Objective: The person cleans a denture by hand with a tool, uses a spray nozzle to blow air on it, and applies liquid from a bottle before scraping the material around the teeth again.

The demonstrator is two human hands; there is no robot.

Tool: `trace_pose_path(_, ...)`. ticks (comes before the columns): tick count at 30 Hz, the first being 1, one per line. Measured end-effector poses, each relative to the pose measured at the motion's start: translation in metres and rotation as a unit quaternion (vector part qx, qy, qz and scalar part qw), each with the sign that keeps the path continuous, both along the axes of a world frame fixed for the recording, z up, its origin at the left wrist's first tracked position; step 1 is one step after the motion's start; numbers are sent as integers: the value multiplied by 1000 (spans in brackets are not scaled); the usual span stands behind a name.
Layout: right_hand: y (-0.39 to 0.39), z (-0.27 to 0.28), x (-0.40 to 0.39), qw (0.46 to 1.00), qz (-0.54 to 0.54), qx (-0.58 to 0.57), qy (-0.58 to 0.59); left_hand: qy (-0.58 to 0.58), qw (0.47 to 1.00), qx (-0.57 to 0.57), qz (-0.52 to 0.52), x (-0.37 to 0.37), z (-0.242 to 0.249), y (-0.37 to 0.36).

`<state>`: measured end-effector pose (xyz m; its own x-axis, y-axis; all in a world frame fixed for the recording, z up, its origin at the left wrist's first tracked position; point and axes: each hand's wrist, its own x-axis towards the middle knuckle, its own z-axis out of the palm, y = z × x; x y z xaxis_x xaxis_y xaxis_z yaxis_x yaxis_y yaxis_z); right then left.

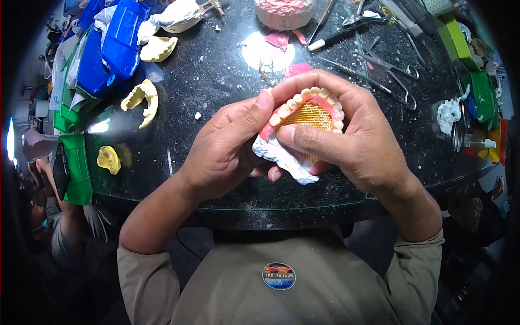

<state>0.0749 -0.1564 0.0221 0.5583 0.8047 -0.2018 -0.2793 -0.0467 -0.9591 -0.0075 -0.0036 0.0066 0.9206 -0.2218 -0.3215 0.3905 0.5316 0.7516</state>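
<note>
Fingers of the left hand curled closely around the denture, seemingly supporting it; the right hand pinched it, thumb inside, likely for steadiness

Both hands hold a gold-meshed denture; yellow pieces lie on the table.

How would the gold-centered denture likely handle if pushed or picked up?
The denture is probably stiff: its arch looks even in the right hand. The gold center has a ridged texture, which may resist slipping. Its teeth stand out along the rim, so a drop could chip one.
</note>
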Motion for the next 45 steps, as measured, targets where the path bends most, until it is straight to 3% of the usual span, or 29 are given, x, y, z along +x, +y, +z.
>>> trace_pose_path(15, 0, -4, -1, 1000, 0, 22, 19, 1, 1000, -18, 0, -1, -4, 3)
trace_pose_path(26, 0, 1, -1, 1000, 2, -26, -15, 5, 1000, -7, -10, -1, -4, 4)
trace_pose_path(32, 1, -3, 0, 999, -35, 0, -23, 3, 994, -91, 61, 2, 1, -3)
trace_pose_path(33, 1, -6, 0, 998, -51, 5, -39, -52, 996, -54, 51, 2, 4, -2)
trace_pose_path(36, 1, -1, 1, 997, -62, -13, -35, -24, 999, 41, 13, 1, -3, 4)
trace_pose_path(45, 0, -2, 6, 998, -57, 2, -15, -58, 998, 17, 4, -3, 0, -2)
